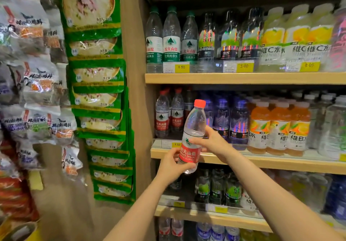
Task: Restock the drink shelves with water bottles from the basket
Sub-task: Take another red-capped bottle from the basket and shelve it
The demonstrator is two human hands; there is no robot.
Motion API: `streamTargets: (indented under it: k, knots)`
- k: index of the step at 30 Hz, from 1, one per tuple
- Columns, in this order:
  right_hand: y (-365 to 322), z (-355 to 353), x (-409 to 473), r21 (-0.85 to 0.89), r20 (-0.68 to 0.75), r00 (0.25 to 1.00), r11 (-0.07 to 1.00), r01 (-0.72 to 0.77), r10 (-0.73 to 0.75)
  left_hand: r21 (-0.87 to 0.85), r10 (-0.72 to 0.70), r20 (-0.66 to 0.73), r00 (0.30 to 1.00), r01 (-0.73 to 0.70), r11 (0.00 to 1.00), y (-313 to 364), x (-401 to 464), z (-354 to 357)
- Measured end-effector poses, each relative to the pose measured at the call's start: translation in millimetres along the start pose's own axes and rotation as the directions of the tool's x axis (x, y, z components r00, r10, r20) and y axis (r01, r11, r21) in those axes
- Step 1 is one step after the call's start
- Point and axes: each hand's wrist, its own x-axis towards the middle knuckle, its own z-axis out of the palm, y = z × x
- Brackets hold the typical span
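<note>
bright, even | left edge blurred | wide-angle bowing | label glare

Middle shelf: open slot right of two red-cap bottles | blue-label bottles bound its right side | shelf above caps headroom | front price strip low.

red-capped clear bottle, red label

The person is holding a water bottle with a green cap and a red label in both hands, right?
Not quite. The head view shows the water bottle has a red cap, not green. It does have a red label, and the left hand and right hand both hold it.
</note>
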Motion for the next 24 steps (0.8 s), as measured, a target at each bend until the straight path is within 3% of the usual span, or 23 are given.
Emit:
streamTargets:
  k: [3, 5, 11, 17, 20, 24]
  knots:
    - [8.3, 18.6, 10.4, -0.193, -0.215, 0.976, 0.981, -0.017, -0.025, 0.067, 0.061, -0.105, 0.993, -0.054, 0.996, 0.1, 7.8, 2.6]
    - [0.2, 22.9, 17.6, -0.205, -0.262, 0.963, 0.979, 0.014, -0.069, 0.065, 0.093, -0.102, 0.990, -0.086, 0.994, -1.7, 16.6, -4.1]
    - [-21.5, 28.5, 51.6, -0.242, -0.219, 0.959, 0.962, 0.126, -0.180, 0.275, 0.293, -0.200, 0.935, -0.233, 0.933, -4.8, 48.4, -40.7]
    - [-16.8, 30.4, 85.7, -0.335, -0.149, 0.950, 0.918, 0.212, -0.274, 0.415, 0.244, -0.252, 0.936, -0.123, 0.901, -37.7, 73.1, -53.3]
    - [-9.7, 36.9, 111.8, -0.393, -0.181, 0.932, 0.892, 0.223, -0.312, 0.606, 0.295, -0.231, 0.927, -0.100, 0.789, -58.0, 80.1, -51.7]
    - [9.3, 48.6, 147.8, -0.383, -0.244, 0.933, 0.910, 0.158, -0.264, 0.824, 0.455, -0.148, 0.878, -0.145, 0.547, -76.9, 91.4, -45.1]
